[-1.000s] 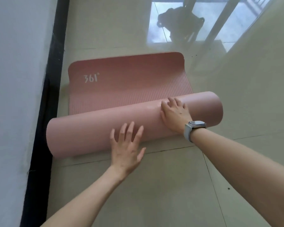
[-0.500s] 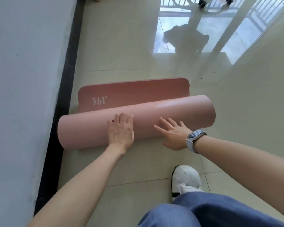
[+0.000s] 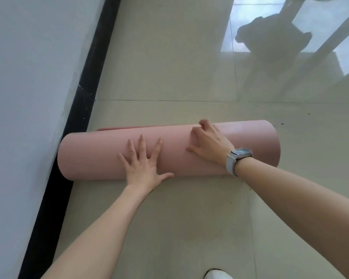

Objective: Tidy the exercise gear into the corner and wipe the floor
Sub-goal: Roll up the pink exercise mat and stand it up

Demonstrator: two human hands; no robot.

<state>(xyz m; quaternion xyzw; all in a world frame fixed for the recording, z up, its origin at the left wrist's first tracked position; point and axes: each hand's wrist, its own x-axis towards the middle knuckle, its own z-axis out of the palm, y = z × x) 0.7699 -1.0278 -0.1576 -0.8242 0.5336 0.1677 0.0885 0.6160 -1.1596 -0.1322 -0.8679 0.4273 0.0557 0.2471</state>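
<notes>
A pink exercise mat (image 3: 101, 154) lies on the tiled floor as a thick roll, its left end against the black skirting. Only a thin strip of flat mat shows behind the roll at the upper left. My left hand (image 3: 144, 164) rests flat on the near side of the roll, fingers spread wide. My right hand (image 3: 209, 146), with a grey watch on the wrist, presses on top of the roll further right, its fingertips curled over the far edge.
A white wall (image 3: 28, 97) with a black skirting board (image 3: 83, 97) runs along the left. Glossy beige floor tiles (image 3: 169, 67) stretch ahead, with reflections of a window and furniture at the upper right. The toe of a white shoe (image 3: 218, 275) shows at the bottom edge.
The mat has been rolled forward until almost no flat part is left; the "361°" logo is now covered. Both hands have shifted onto the roll, the left now spread, the right hooked over the top.
</notes>
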